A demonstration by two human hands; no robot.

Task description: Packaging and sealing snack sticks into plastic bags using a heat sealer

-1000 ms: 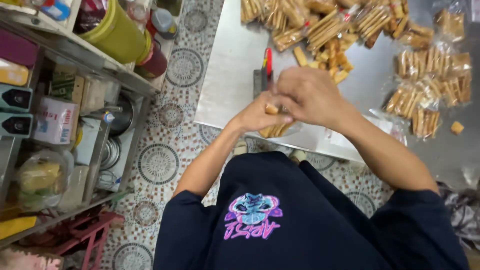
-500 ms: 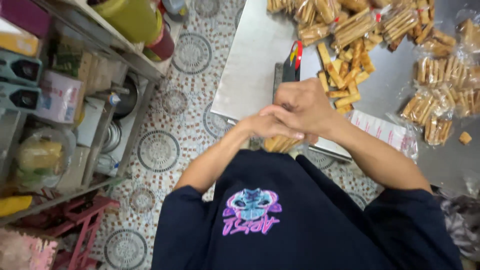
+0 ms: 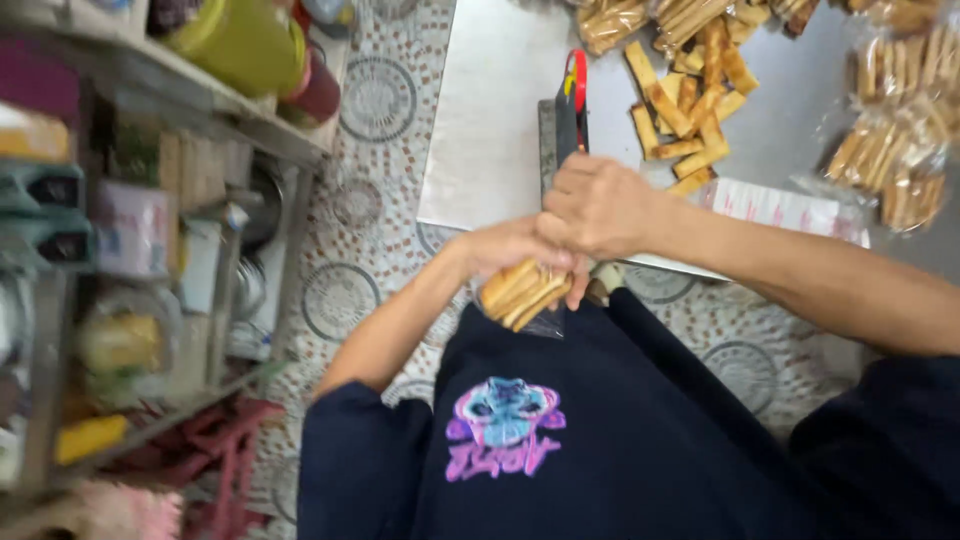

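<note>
Both hands are up close against the dark shirt now, drawn back from the desk's (image 3: pixel 490 150) near edge compared with a second ago, when they worked right over it. The left hand (image 3: pixel 505 250) is closed around a clear bag of biscuit sticks (image 3: pixel 522 292), golden fingers bunched together, hanging just below the knuckles. The right hand (image 3: pixel 598 205) is clenched over the bag's top, touching the left (pinching or twisting the neck, by the look of it), which suggests the bag is filled and being closed. Behind the hands a red-handled tool (image 3: pixel 573 95) lies on the steel desk, beside loose biscuit sticks (image 3: pixel 690 110), with packed bags (image 3: pixel 890 150) further right. The desk's left half has open room for setting things down. To the left a cluttered shelf (image 3: pixel 150 200) stands well apart across the patterned tile floor (image 3: pixel 370 230).
</note>
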